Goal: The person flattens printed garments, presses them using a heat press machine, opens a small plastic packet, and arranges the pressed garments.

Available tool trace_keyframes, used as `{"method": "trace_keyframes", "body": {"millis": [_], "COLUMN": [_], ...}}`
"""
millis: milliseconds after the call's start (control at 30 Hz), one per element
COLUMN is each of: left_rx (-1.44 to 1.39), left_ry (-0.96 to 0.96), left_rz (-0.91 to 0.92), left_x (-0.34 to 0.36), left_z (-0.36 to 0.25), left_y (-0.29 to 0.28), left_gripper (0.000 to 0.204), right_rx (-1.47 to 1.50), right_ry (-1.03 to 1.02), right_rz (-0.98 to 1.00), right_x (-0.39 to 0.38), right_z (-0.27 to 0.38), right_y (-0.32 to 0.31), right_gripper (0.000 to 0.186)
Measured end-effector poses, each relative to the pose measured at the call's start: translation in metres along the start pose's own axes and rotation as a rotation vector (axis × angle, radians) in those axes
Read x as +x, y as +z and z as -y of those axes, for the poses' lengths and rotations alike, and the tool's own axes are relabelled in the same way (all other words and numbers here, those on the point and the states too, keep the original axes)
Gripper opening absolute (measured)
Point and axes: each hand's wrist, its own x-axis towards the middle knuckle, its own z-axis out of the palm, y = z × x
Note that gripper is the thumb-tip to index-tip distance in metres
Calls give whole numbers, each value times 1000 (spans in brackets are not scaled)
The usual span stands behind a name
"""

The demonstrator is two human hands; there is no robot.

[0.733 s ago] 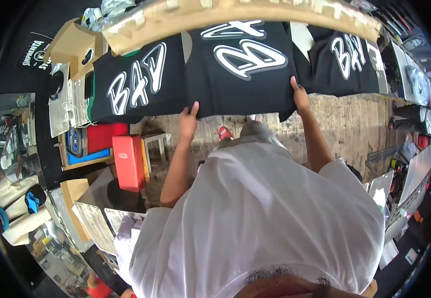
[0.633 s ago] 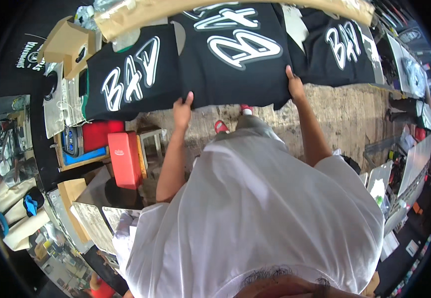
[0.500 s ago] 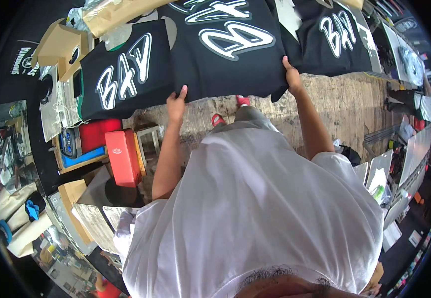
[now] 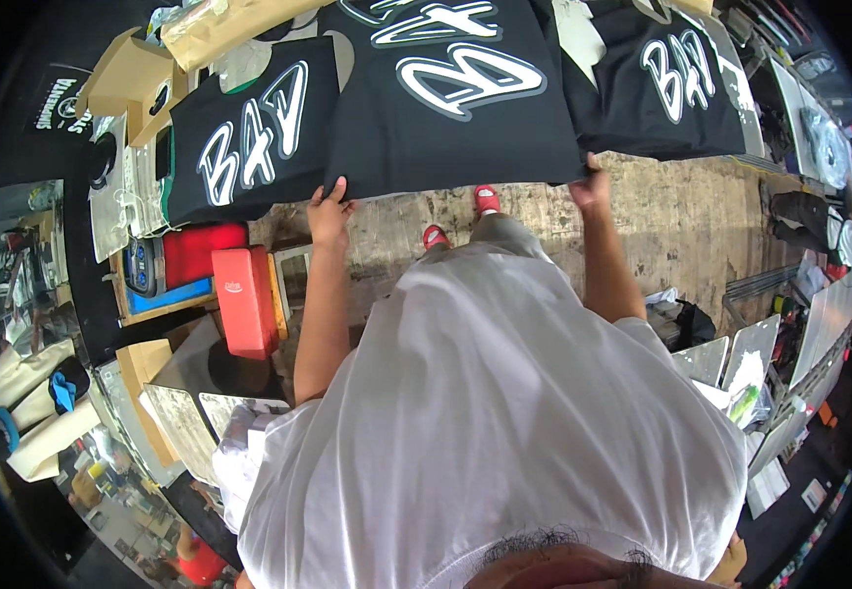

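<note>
A black T-shirt (image 4: 426, 147) with large white outlined lettering lies spread at the top of the view, its hem toward me. My left hand (image 4: 331, 218) pinches the hem at its left corner, thumb uppermost. At the right corner, my right hand (image 4: 591, 187) grips the hem between thumb and fingers. Between the two hands the hem runs nearly straight. Another black printed T-shirt (image 4: 205, 167) lies to the left and partly meets the middle one. A third black printed T-shirt (image 4: 632, 118) lies on the right. The far ends of the shirts run out of view.
On the left stand an open cardboard box (image 4: 136, 83), a red box (image 4: 241, 294) and a stool (image 4: 293, 280). Flat boards (image 4: 725, 358) stand at the right. Another person (image 4: 843, 236) is at the far right. My feet in red footwear (image 4: 486, 199) are on the worn wooden floor (image 4: 681, 216).
Both hands have come toward me and slightly apart, the left one moving left. The hem is now straighter, and the fold hanging at its right corner is gone.
</note>
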Motion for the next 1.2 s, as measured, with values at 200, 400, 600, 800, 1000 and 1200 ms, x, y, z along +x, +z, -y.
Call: {"method": "trace_keyframes", "body": {"millis": [200,400,600,800,1000,1200], "left_rx": [47,-56,-27,-8,-56,-62], "left_ry": [-62,-96,-123,-76,-35,-14], "left_rz": [198,179,192,145,121,98], "left_x": [2,-6,-7,1,10,17], "left_z": [7,19,21,23,16,8], "left_y": [-18,-36,-49,-56,-71,-79], "left_gripper": [13,12,11,10,9,11], "right_rx": [-78,-274,-375,-380,-444,-472], "right_ry": [98,56,75,122,300,476], "right_rz": [174,-65,-178,-247,-144,-135], "right_x": [-65,-116,-140,-146,-159,-179], "right_z": [50,30,34,31,28,13], "right_y": [-55,-55,-68,-83,-116,-120], "right_gripper": [33,33,26,24,26,24]}}
